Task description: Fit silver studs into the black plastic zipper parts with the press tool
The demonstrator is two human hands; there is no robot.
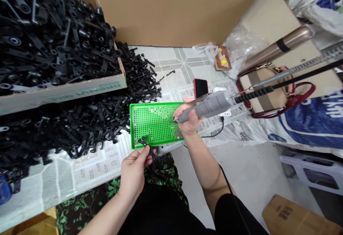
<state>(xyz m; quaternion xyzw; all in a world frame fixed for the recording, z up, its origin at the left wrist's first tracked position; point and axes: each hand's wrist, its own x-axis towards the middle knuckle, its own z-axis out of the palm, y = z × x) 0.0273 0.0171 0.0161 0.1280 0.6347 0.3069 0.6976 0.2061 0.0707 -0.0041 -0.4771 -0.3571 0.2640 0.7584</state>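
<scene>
My right hand (189, 120) is wrapped round a grey electric screwdriver (211, 106), which hangs from a spring and cable. Its tip end is over the right part of a green perforated tray (132, 127). Small screws (177, 133) lie in the tray, thickest near its right side. At the tray's front left edge, my left hand (136, 161) pinches a black plastic part (146, 142) between thumb and fingers. More of that dark part hangs below the fingers, and its full shape is partly hidden.
A cardboard box (107, 86) heaped with black parts stands at the left, with loose black parts (99, 120) piled before it. Behind the tray lie a red-edged phone (200, 87) and a wooden block (223, 58). A handbag (268, 95) and metallic flask (284, 45) sit at the right.
</scene>
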